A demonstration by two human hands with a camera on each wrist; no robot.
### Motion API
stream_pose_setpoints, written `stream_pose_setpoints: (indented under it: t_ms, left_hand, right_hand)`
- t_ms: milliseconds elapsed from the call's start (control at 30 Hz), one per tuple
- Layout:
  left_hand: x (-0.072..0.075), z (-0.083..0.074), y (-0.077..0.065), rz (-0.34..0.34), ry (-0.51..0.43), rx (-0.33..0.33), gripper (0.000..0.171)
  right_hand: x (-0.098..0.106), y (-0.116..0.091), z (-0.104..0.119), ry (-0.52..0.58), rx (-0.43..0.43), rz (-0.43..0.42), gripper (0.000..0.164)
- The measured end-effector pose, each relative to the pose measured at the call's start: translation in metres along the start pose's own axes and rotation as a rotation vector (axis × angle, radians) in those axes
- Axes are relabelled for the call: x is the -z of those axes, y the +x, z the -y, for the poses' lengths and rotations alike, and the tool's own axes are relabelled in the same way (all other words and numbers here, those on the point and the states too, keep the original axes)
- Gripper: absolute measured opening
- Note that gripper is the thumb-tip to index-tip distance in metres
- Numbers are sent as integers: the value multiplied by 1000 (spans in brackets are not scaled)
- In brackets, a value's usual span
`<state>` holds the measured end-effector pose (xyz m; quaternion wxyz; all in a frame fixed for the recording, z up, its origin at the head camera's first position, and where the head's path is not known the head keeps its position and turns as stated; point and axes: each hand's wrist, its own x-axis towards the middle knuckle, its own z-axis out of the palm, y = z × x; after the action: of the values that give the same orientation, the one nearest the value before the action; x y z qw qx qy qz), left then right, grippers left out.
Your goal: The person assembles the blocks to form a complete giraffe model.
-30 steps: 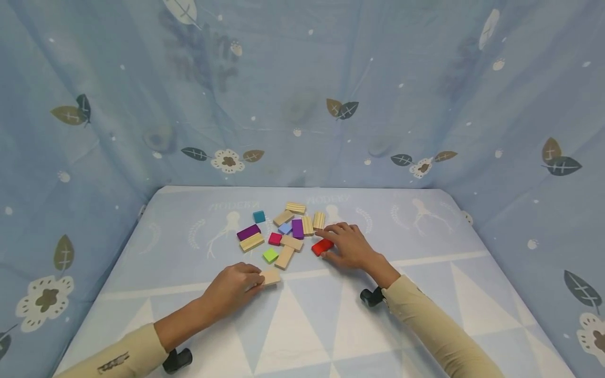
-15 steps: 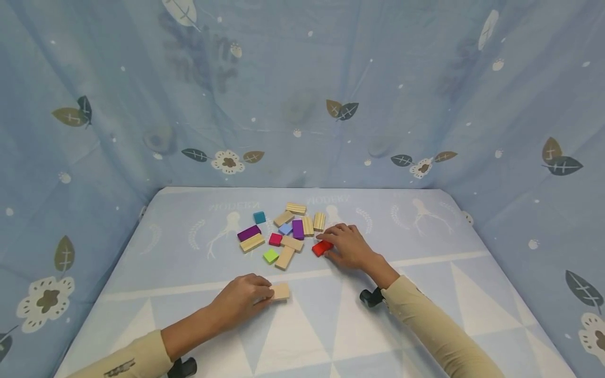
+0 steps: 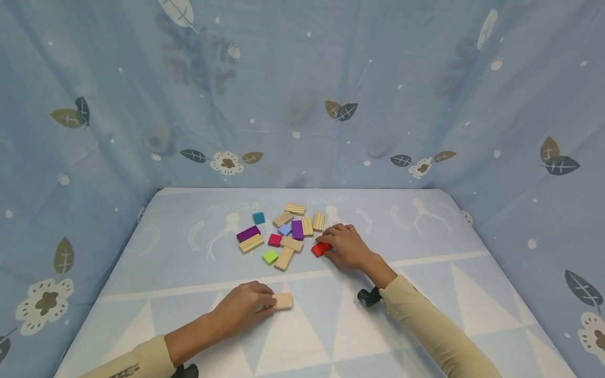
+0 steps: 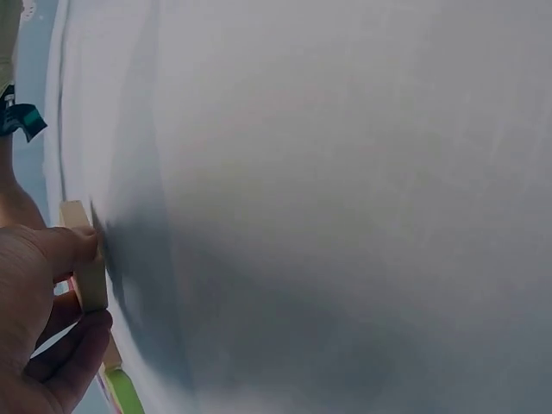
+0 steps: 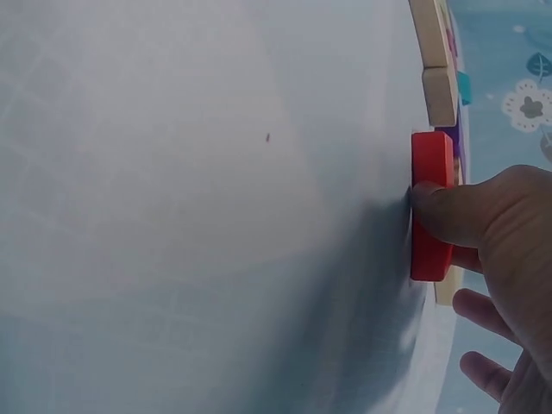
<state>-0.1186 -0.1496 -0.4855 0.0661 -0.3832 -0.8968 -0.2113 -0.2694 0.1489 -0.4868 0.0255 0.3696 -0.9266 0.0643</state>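
Note:
My left hand (image 3: 246, 308) pinches a plain wooden block (image 3: 283, 301) by its left end, over the front white triangles of the cloth. In the left wrist view the thumb lies along one face of that wooden block (image 4: 89, 272), fingers behind it. At the right of the block cluster, my right hand (image 3: 348, 247) holds a red block (image 3: 320, 249) between thumb and fingers. The right wrist view shows the thumb pressed on the long side of the red block (image 5: 431, 246), with the other fingers partly spread beyond it.
Several blocks lie loosely grouped between and beyond the hands: a lime green one (image 3: 270, 256), a teal one (image 3: 258, 218), a purple one (image 3: 296, 230) and plain wooden ones (image 3: 284, 259). The table (image 3: 416, 315) wears a patterned cloth, and a blue curtain (image 3: 302, 94) closes the back and sides.
My left hand has carried the wooden block toward me and slightly right, away from the cluster. My right hand has stayed at the red block.

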Motion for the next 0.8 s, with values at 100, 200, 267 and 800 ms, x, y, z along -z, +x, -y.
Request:
stream_pose_setpoints:
  t_ms: [100,200,267,800]
  left_hand:
    - [-3,0,-2,5,-2,-8,12]
    - [-4,0,-4,10,-3,-14,11]
    - [-5,0,-4,10,-3,-15,11]
    - [-6,3,-5,22,-42,6,8]
  right_hand:
    - [1,1,0,-6,-1,7,37]
    - [1,1,0,-12,-3,20,36]
    - [2,2,0,-6,-5,23,36]
    - [3,2,0,3,-16,20,36]
